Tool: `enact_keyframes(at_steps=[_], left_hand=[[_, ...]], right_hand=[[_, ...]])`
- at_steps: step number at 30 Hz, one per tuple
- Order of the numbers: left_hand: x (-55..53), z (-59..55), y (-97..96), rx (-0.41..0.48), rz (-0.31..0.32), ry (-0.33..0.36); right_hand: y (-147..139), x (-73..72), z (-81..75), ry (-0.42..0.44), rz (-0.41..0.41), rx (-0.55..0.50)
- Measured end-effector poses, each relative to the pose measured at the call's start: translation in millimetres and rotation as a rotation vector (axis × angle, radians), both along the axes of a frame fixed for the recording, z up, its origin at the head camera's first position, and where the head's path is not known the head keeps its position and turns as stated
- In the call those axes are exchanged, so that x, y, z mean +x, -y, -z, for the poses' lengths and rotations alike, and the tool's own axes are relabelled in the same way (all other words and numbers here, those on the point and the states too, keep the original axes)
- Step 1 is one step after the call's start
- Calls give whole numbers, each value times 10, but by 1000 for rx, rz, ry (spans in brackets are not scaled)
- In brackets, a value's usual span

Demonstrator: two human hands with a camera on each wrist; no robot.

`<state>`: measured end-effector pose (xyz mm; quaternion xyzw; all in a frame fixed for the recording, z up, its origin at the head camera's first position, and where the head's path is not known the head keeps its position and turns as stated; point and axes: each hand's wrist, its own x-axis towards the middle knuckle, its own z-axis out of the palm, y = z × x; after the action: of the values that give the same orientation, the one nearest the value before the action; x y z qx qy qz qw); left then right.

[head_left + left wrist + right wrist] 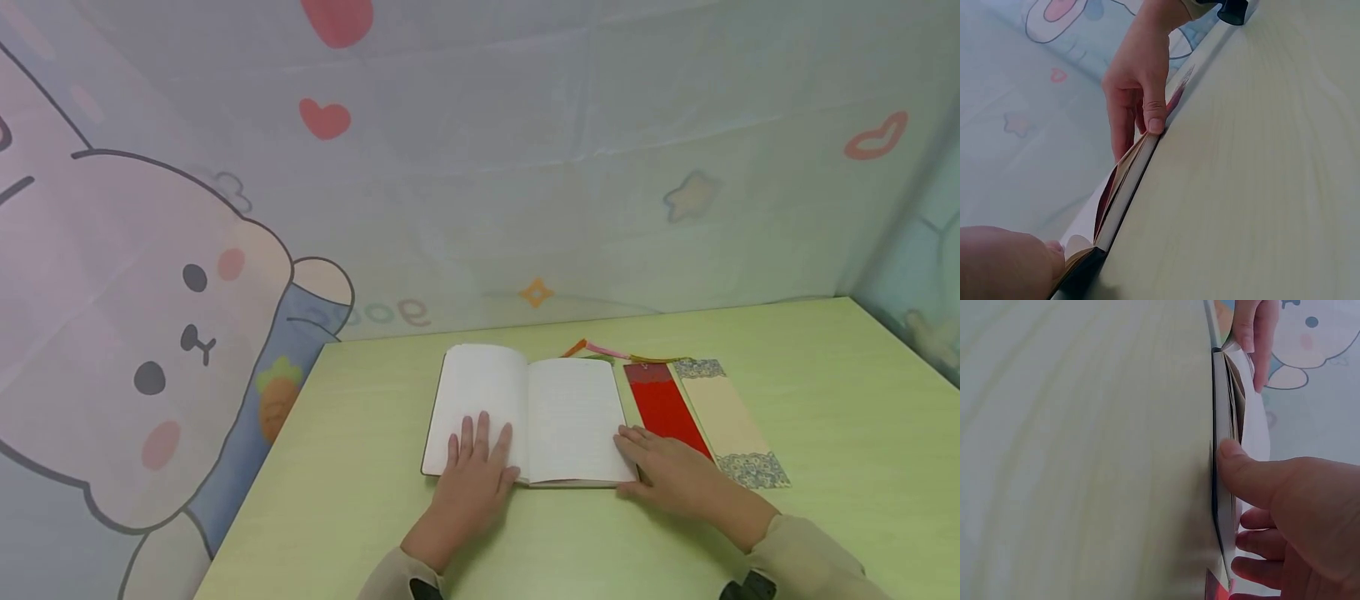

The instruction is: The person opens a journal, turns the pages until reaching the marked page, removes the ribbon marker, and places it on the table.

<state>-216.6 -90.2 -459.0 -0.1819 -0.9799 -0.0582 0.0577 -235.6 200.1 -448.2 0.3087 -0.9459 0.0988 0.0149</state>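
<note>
An open notebook [573, 417] with blank-looking left pages and faintly lined right pages lies on the table. My left hand [472, 487] rests on the lower left page, fingers spread and straight. At the lower right corner, my right hand [671, 475] grips the notebook, its thumb [1235, 456] against the bottom edge of the pages and its fingers over the page. In the left wrist view, a dark reddish gap [1105, 203] shows between the raised pages. Just right of the notebook lies a red bookmark [667, 408], partly hidden by my right hand.
A beige bookmark [731, 408] with patterned ends lies beside the red one. Coloured cords [600, 350] trail behind the notebook. The pale green table [360, 417] meets a printed cloth backdrop [480, 208] at its far edge.
</note>
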Motion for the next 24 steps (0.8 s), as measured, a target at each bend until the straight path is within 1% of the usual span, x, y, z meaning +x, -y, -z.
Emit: enact_keyframes(at_steps=[10, 17, 24], left_hand=[[19, 11, 27, 53, -22, 100], [22, 18, 41, 73, -34, 138], [10, 35, 48, 113, -40, 145]], right_hand=[[0, 20, -3, -24, -18, 2], [12, 14, 1, -13, -24, 23], [14, -3, 1, -9, -30, 39]])
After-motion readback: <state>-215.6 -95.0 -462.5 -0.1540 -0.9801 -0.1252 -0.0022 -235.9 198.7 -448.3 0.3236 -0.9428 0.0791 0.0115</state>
